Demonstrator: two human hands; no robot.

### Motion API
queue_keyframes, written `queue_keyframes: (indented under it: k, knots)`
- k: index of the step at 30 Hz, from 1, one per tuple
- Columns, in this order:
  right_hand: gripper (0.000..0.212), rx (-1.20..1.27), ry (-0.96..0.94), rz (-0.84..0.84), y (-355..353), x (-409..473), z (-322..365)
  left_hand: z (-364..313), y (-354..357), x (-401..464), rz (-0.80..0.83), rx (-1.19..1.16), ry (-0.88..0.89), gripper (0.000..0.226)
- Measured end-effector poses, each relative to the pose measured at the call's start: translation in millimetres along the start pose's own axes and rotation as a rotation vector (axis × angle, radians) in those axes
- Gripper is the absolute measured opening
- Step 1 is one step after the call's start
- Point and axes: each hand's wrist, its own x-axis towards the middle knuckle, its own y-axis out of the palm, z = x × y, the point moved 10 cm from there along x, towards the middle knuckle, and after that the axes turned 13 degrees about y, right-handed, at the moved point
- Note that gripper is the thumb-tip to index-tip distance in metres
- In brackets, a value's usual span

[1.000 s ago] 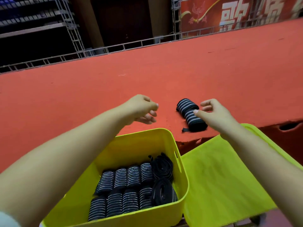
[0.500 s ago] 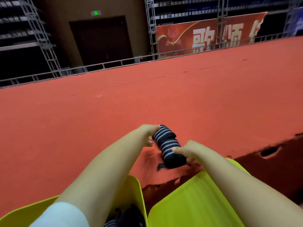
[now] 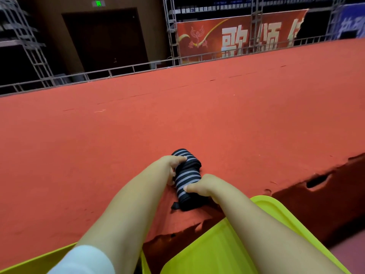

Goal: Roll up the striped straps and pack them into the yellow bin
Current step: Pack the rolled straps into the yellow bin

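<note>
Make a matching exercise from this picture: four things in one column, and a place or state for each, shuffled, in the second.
Things:
1. left hand
2. right hand
3. bin
4. lid

Places or states:
a. bottom left corner, under the left arm
b. grips the near roll
c. yellow, flat, under the right arm
d. grips the far roll

Pairs: 1-d, 2-b, 3-a, 4-c
</note>
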Motion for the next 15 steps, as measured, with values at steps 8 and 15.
queue_keyframes:
  k: [8,15]
  knots:
    - [0.061,0.313,0.045,0.057,17.2,13.0,-7.7,8.7,-8.6,-0.1,-0.029,-0.157,-0.042,0.038]
    - [0.053,0.457,0.035,0.018,16.2,-4.1,-12.4,-16.6,-67.2,-39.1,-0.091,-0.355,0.145,0.031]
